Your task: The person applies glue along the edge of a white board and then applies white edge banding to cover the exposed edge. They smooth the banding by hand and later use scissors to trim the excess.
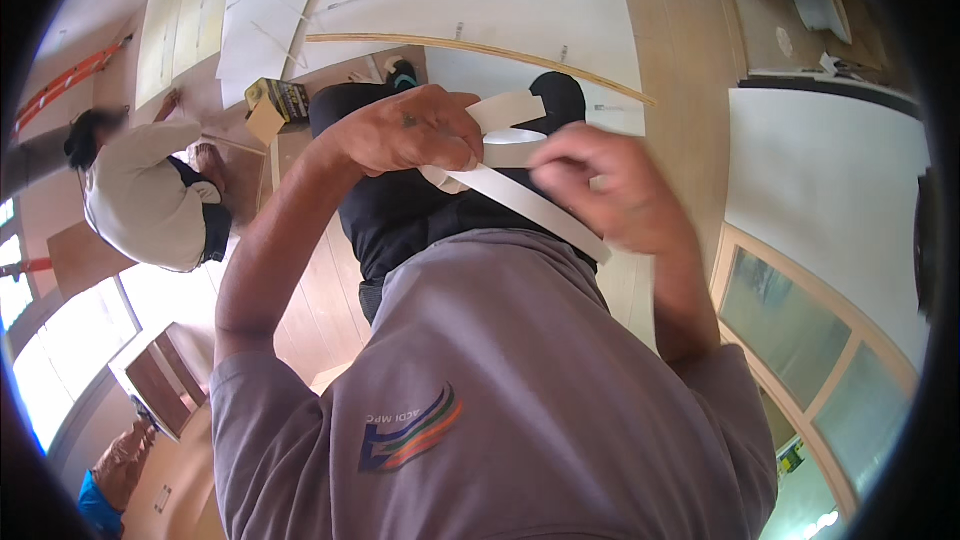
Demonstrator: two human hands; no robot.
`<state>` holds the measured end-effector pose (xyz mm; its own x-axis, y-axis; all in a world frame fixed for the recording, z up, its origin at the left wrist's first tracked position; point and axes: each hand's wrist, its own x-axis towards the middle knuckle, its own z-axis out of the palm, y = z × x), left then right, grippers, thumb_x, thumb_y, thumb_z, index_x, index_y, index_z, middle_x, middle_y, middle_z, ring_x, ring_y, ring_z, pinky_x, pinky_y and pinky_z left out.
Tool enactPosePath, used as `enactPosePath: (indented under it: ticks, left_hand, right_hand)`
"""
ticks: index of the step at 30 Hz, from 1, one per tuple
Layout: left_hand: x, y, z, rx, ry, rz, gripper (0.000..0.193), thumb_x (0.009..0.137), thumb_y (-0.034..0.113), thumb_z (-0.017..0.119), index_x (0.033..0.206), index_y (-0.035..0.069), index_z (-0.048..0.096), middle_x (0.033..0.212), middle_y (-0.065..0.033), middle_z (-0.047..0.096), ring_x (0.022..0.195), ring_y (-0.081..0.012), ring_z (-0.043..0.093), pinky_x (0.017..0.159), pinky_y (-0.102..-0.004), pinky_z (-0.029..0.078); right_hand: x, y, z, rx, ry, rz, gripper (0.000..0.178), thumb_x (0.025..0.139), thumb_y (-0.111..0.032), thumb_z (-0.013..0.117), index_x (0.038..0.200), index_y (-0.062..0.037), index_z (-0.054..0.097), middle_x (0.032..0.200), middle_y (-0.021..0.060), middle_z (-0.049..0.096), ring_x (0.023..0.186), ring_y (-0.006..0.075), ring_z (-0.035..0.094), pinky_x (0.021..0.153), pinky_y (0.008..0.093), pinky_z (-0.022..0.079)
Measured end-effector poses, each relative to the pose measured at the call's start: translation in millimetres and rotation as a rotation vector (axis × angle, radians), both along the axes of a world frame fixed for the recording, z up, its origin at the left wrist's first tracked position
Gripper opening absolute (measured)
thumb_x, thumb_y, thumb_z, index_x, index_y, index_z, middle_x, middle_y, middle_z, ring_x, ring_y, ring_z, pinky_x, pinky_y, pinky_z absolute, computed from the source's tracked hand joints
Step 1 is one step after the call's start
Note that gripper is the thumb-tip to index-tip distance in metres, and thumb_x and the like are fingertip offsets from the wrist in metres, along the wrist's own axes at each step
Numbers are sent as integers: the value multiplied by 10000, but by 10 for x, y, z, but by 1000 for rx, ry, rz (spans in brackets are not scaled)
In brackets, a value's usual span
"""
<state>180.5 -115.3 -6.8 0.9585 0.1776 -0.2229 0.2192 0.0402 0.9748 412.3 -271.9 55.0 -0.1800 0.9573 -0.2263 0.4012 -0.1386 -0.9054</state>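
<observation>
- Left hand point(415, 132): grip pinching the white strip point(537, 208).
- Right hand point(625, 190): blurred, close by the strip; cannot tell whether its grip is spread or pressed together.
- Strip: in front of the wearer's shirt point(520, 360), slanting down to the right from the left hand, with a curl above.
- Beyond: a thin lath point(480, 44) across white sheets point(480, 5).
- Left: a crouching person point(145, 195).

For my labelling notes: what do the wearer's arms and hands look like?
Short mauve-grey fabric sleeves leave both forearms bare. The left hand is ungloved, with a small dark mark on its back; the right hand, motion-blurred, also looks ungloved.
</observation>
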Motion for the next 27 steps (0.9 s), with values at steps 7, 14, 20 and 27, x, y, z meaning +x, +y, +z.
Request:
enactPosePath:
  ticks: [7,14,20,27]
  left_hand:
    - [122,-265,-58,121,173,88,257,781,198,674,846,-46,722,885,-101,621,847,-221,574,794,-351,439]
    - [169,-498,-236,3,183,128,269,762,216,687,851,-35,727,821,-94,605,770,-198,555,740,-344,438]
    - [200,-560,-338,17,172,94,245,767,202,695,842,-29,726,726,-88,573,758,-173,520,721,-336,431]
    - [161,-709,-483,136,172,22,228,788,220,688,829,0,729,805,-92,603,800,-196,556,759,-351,448]
  right_hand:
    - [-438,-111,-420,-124,-62,-192,197,907,-143,665,964,45,673,930,164,698,790,242,675,748,354,531]
    - [-400,-329,-816,176,-277,-199,135,835,-114,671,891,8,675,1030,136,594,1027,262,609,816,360,516]
    - [-442,-432,-951,34,-56,-310,164,833,-144,675,881,13,682,1140,124,567,1114,252,581,897,365,486]
    - [-432,-527,-1099,-335,240,-203,380,882,-317,637,985,37,731,756,118,680,753,208,621,771,324,494]
